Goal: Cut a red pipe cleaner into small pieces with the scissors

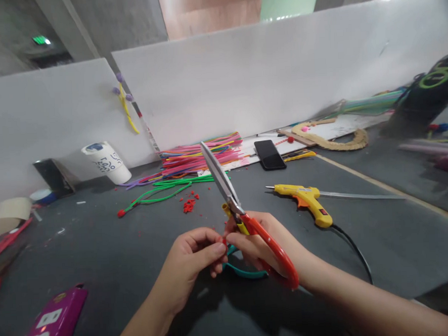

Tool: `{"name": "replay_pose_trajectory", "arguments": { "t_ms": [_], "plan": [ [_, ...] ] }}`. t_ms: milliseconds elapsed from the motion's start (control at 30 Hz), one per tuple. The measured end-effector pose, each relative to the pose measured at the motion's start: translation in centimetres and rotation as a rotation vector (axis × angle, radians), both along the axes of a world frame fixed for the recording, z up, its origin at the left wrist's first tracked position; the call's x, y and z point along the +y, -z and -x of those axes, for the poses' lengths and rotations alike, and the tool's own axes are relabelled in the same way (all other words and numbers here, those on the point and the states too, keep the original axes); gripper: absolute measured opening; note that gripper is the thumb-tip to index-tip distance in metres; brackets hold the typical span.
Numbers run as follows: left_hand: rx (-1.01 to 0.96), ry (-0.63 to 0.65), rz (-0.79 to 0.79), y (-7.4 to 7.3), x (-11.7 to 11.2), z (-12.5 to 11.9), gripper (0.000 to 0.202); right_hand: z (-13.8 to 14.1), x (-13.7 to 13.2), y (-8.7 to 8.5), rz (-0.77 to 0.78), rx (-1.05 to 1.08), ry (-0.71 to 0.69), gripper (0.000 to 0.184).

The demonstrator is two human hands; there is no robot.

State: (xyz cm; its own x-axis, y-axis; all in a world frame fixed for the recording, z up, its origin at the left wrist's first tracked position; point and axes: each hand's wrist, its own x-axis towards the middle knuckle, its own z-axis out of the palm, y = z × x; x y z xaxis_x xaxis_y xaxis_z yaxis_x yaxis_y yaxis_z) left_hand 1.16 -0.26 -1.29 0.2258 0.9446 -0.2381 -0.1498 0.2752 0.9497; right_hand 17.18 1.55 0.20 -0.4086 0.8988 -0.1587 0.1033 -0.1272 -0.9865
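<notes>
My left hand (pixel 198 253) pinches a small red piece (pixel 224 241) between thumb and fingertips. My right hand (pixel 262 238) is wrapped around large scissors (pixel 220 175) with red handles; their blades are together and point up and away. Its fingertips meet those of my left hand at the red piece. Below the fingers a teal loop (pixel 249 272) shows; whether my hand holds it I cannot tell. Beyond my hands lie a small pile of red bits (pixel 189 205) and green fuzzy stems (pixel 165 191), one ending in a red tip.
A yellow glue gun (pixel 303 198) lies on the right, its black cord trailing forward. A black phone (pixel 270 154) and a bundle of coloured stems (pixel 194 159) rest near the white partition (pixel 235 83). A white cup (pixel 107 163) stands left, a purple power strip (pixel 54 321) near front left.
</notes>
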Motion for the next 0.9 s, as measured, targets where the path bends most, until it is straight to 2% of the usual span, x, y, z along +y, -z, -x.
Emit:
{"name": "replay_pose_trajectory", "arguments": {
  "t_ms": [200,367,500,633,900],
  "plan": [
    [0.059,0.003,-0.008,0.4,0.1,-0.1,0.014,-0.2,-0.1,0.2,-0.073,0.006,-0.049,0.004],
    [0.1,0.01,-0.077,0.3,0.2,-0.1,0.015,-0.2,-0.1,0.5,-0.115,0.026,-0.05,0.007],
    [0.262,-0.056,-0.175,0.0,0.2,-0.1,0.028,-0.1,0.0,0.5,-0.084,0.007,-0.017,0.008],
    [0.34,-0.09,-0.266,-0.4,0.1,-0.3,0.006,-0.1,0.0,0.6,-0.104,-0.026,-0.011,0.007],
    [0.414,-0.041,-0.273,-0.1,0.1,-0.5,0.007,0.0,0.4,1.3,-0.278,-0.134,-0.017,0.006]
  ]
}}
